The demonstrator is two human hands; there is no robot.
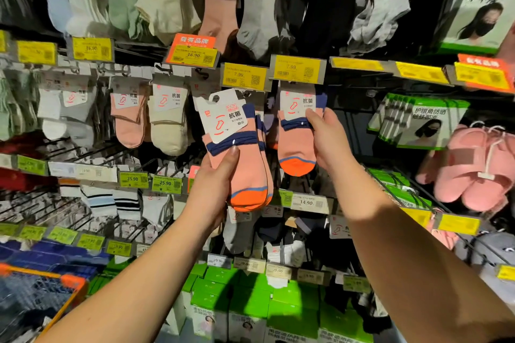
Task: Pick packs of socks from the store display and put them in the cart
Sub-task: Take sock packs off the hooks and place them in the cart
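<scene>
Fingers of left hand (214, 184) and right hand (328, 139) each pinch a salmon sock pack (242, 164), cart (41, 295) below-left.

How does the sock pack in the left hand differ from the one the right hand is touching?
The left hand grips its sock pack from below, tilted, with the card's hang hole free of any hook. The right hand holds the other sock pack by its side; it hangs straight just under the price tag, its card top hidden. The left pack sits lower and looks larger. Both are pink with navy bands and orange toes.
</scene>
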